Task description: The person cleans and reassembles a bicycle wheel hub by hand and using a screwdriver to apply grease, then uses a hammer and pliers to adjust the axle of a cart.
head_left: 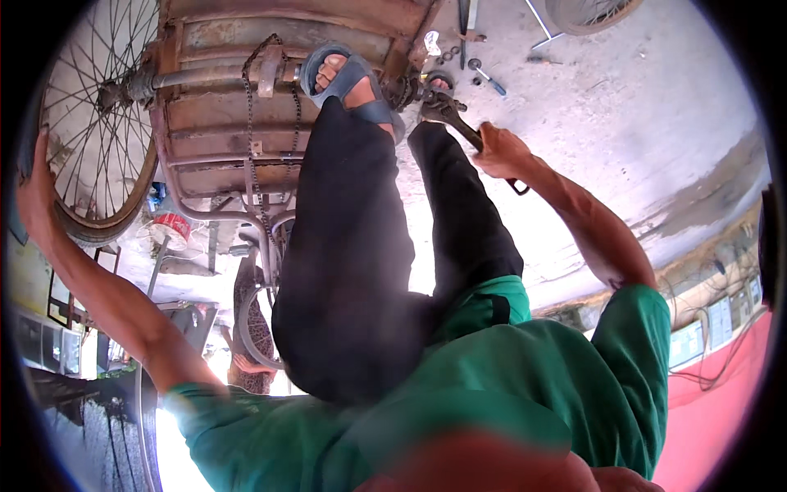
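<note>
My right hand (500, 152) is closed round the handle of a large dark wrench (461, 125). The wrench's jaw meets the hub end of an axle (403, 92) at the right side of a rusty metal cart bed (221, 107). Far to the left, my left hand (34, 184) grips the outer edge of a spoked wheel (102, 98) at its tyre. That wheel sits on the other end of the same axle. A sandalled foot (348, 82) of mine presses against the cart by the axle; my other foot is mostly hidden behind the wrench.
A chain (250, 115) hangs over the axle. On the concrete floor (590, 139) lie a screwdriver (489, 79), small round parts and other tools. Another wheel (590, 12) lies at the top right. A red-and-white container (170, 230) stands below the left wheel. Another person's hand (248, 363) shows at the lower middle.
</note>
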### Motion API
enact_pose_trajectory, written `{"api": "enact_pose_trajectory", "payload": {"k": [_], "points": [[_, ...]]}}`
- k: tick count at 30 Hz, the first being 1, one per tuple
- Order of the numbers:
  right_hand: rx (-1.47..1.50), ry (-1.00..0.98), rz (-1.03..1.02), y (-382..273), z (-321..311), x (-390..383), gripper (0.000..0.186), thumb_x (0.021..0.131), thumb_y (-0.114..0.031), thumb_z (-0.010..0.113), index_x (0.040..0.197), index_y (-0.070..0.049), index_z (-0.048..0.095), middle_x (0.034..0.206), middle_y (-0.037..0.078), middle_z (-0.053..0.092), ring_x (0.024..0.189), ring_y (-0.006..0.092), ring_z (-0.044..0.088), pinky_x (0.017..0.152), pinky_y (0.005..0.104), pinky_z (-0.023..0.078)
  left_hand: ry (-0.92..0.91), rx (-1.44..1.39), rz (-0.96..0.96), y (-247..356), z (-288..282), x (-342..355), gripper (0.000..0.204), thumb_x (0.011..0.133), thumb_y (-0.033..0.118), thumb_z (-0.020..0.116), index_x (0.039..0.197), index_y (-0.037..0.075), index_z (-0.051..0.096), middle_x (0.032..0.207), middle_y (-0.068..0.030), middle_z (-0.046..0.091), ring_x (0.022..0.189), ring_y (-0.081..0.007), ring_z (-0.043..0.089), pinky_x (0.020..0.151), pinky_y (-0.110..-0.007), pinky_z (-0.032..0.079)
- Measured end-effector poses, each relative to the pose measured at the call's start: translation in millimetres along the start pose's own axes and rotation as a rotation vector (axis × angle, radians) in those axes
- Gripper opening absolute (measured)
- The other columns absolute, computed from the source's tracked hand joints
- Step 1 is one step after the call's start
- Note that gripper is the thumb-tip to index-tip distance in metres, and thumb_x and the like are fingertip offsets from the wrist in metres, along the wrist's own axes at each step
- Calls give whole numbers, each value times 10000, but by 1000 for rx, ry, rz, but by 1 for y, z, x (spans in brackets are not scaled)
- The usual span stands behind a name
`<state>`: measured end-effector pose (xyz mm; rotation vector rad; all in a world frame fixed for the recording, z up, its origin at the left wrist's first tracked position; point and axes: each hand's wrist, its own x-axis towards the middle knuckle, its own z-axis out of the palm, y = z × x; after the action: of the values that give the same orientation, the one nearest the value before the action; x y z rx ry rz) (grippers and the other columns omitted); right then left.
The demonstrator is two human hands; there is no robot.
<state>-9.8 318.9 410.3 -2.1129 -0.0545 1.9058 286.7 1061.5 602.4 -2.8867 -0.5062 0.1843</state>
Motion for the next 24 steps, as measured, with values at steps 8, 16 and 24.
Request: {"api": "enact_pose_trajectory", "payload": {"k": [8, 16, 24], "points": [[-52, 240, -75, -6, 38, 40, 478, 1010, -304, 559, 1266, 77, 423, 870, 288, 716, 807, 467, 713, 723, 571, 550, -69, 14, -59, -1, -7, 7, 759, 799, 699, 717, 1135, 19, 747, 912, -96, 713, 883, -234, 659, 881, -382, 502], [1197, -150, 137, 7, 29, 11, 208, 1059, -245, 524, 1062, -42, 572, 753, 35, 521, 540, 112, 450, 471, 302, 377, -69, -2, -26, -2, -12, 7, 725, 829, 662, 701, 1174, 25, 729, 969, -93, 706, 928, -225, 654, 897, -376, 502], [1480, -394, 213, 3, 29, 38, 246, 1068, -224, 460, 1117, -1, 551, 775, 49, 519, 562, 114, 445, 477, 299, 384, -74, -42, 9, -3, -8, 6, 691, 860, 625, 686, 1213, 31, 710, 1026, -90, 700, 973, -217, 648, 913, -370, 503]]}}
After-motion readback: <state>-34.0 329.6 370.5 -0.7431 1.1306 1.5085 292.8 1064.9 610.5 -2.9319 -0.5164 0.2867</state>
